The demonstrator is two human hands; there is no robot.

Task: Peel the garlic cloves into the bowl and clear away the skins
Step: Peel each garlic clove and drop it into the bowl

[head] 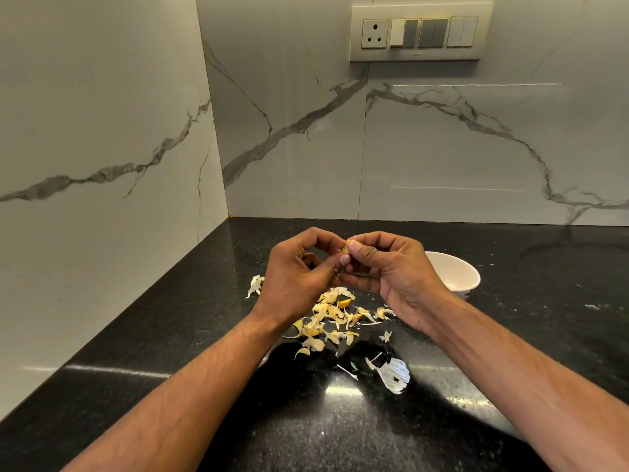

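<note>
While only the single head view is on hand, the entries below cover all that it shows.

Head view, items held:
- Garlic clove (pixel 346 247): small, yellowish, raised above the counter between both hands; mostly hidden by fingertips, so how much skin remains on it cannot be told.
- Left hand (pixel 299 270): fingers curled, thumb and forefinger pinching the clove from the left.
- Right hand (pixel 391 270): fingers curled, thumb and forefinger pinching the same clove from the right, thumbnail set against it.

Head view, items on the counter:
- Black countertop (pixel 510 335): dark speckled stone, glossy, meeting a marbled wall at the back and left.
- Bowl (pixel 457 272): white, just beyond the right hand, partly hidden by it; the visible part of its inside shows nothing, the rest cannot be seen.
- Pile of skins (pixel 335 318): yellowish papery scraps scattered below and between the wrists; some pieces may be unpeeled cloves, which cannot be settled.
- Loose white skin (pixel 255 284): lying apart, left of the left hand.
- White papery scrap (pixel 394 371): larger, nearer the viewer, with thin slivers beside it.

Head view, fixtures:
- Switch panel (pixel 420 32): socket and switches on the back wall.

Progress, as judged: peeling is well under way, given the quantity of skins shed. One clove is in hand. Clearing the skins has not begun; all scraps lie on the counter.
</note>
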